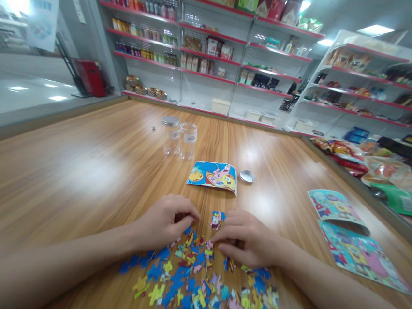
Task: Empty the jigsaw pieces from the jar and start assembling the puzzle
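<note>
A loose heap of jigsaw puzzle pieces [182,281] in blue, yellow and pink is spread over the near part of the wooden table. My left hand [165,221] rests at the heap's upper left, thumb and fingers drawn together; whatever may be between them is hidden. At the upper right, my right hand [245,238] is curled, its fingertips on a small pink puzzle piece [209,245]. Between the hands lies a small joined cluster of pieces [216,220] with a pink character's face. Just beyond it is a picture card [213,177] of cartoon characters, one edge curling up.
Behind the card stand a clear jar with a metal lid [170,136] and a lidless clear jar [188,141]. A silver lid [247,177] lies right of the card. Two more picture sheets [363,257] lie at the right. Bagged snacks [396,177] and stocked shelves [212,53] border the table.
</note>
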The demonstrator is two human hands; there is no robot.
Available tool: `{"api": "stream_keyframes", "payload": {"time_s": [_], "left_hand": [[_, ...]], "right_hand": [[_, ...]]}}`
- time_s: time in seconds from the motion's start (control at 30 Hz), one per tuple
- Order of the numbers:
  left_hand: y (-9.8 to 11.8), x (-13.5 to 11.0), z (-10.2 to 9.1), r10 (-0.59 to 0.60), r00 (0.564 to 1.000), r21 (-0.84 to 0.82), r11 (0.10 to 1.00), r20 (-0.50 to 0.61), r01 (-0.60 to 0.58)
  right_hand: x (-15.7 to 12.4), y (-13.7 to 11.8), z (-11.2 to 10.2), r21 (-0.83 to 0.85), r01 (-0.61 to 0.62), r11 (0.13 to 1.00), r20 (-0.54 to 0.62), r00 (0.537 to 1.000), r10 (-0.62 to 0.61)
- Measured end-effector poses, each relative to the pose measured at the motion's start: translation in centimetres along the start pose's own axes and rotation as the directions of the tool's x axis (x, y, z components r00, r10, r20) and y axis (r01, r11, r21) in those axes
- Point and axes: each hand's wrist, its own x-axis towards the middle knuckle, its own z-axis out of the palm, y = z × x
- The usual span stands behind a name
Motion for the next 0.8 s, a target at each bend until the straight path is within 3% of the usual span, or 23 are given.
{"api": "stream_keyframes", "payload": {"time_s": [0.1, 0.2, 0.27, 0.33, 0.4, 0.47, 0.57, 0.67, 0.8], "left_hand": [[0.2, 0.1, -0.1, 0.056, 0.996, -0.008, 0.998, 0.066, -0.055], [0.2, 0.0, -0.2, -0.111, 0.986, -0.163, 0.978, 0.127, 0.131], [0.0, 0.0, -0.2, -0.235, 0.959, -0.294, 0.916, 0.158, 0.273], [-0.2, 0.0, -0.1, -0.286, 0.944, -0.366, 0.871, 0.163, 0.327], [-0.3, -0.1, -0.1, -0.284, 0.947, -0.349, 0.881, 0.15, 0.319], [-0.2, -0.2, -0.2, -0.208, 0.972, -0.269, 0.936, 0.107, 0.229], [0.4, -0.2, -0.4, 0.047, 0.999, -0.125, 0.991, 0.025, -0.044], [1.1, -0.3, -0.6, 0.237, 0.967, -0.044, 0.971, 0.089, -0.234], [1.6, -0.3, -0.7, 0.334, 0.915, 0.006, 0.939, 0.228, -0.344]], "right_hand": [[0.1, -0.1, 0.0, -0.021, 0.019, 1.0, 0.013, 1.0, -0.019], [0.2, -0.2, -0.1, -0.023, 0.012, 1.0, 0.028, 1.0, -0.011], [0.1, -0.1, -0.1, -0.013, 0.007, 1.0, 0.033, 0.999, -0.006], [0.0, 0.0, 0.0, -0.008, 0.007, 1.0, 0.031, 1.0, -0.007], [0.0, 0.1, 0.0, -0.01, 0.01, 1.0, 0.018, 1.0, -0.01], [0.0, 0.1, 0.0, -0.013, 0.01, 1.0, 0.013, 1.0, -0.01], [0.2, -0.1, 0.0, -0.004, 0.018, 1.0, 0.019, 1.0, -0.018], [0.3, -0.3, -0.2, 0.014, 0.02, 1.0, 0.035, 0.999, -0.02], [0.3, -0.4, -0.5, 0.022, -0.015, 1.0, 0.074, 0.997, 0.013]]}}
